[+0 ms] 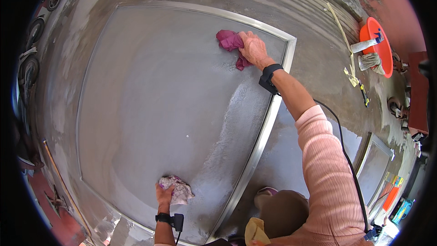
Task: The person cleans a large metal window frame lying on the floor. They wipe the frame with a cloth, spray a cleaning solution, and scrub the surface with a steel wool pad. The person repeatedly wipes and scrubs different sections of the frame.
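A large metal-framed mesh screen (153, 102) lies flat on the wet floor before me. My right hand (254, 48) grips a crumpled magenta cloth (229, 40) and presses it on the mesh close to the far right corner of the frame (262, 126). Along the near part of the screen, my left hand (164, 194) holds a bunched white-and-purple patterned cloth (178, 191) against the mesh. A pale wet, foamy streak (225, 136) runs across the mesh between the two cloths, beside the right-hand rail.
An orange-red basin (384, 51) stands at the right, with a spray bottle (365, 45) and a grey rag (370, 62) by it. A yellow-black utility knife (364, 95) lies nearer. A smaller framed screen (374, 167) is at lower right. A wooden pole (65, 188) lies left.
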`<action>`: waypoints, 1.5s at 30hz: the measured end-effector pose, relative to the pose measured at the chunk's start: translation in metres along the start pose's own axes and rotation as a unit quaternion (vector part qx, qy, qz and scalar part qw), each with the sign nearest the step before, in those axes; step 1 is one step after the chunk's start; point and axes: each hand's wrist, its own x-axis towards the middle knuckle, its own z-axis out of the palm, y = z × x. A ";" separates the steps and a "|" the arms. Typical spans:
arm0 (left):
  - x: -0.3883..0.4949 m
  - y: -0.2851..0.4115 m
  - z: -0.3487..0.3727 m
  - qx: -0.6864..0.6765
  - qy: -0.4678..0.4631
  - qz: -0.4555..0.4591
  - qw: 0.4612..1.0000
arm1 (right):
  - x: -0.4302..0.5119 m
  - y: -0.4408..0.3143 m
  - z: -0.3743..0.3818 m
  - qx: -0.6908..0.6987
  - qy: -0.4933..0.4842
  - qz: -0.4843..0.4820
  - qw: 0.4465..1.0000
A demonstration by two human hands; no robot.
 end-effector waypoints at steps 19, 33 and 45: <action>-0.005 -0.010 0.001 0.030 0.006 -0.015 0.999 | -0.011 0.135 -0.048 -0.083 0.139 0.337 0.928; -0.017 0.002 0.005 0.011 -0.011 -0.048 0.999 | 0.131 -0.024 0.022 -0.021 0.076 0.182 0.980; -0.015 0.015 0.008 0.084 -0.023 -0.086 0.993 | 0.096 -0.068 0.020 -0.037 -0.008 0.027 0.999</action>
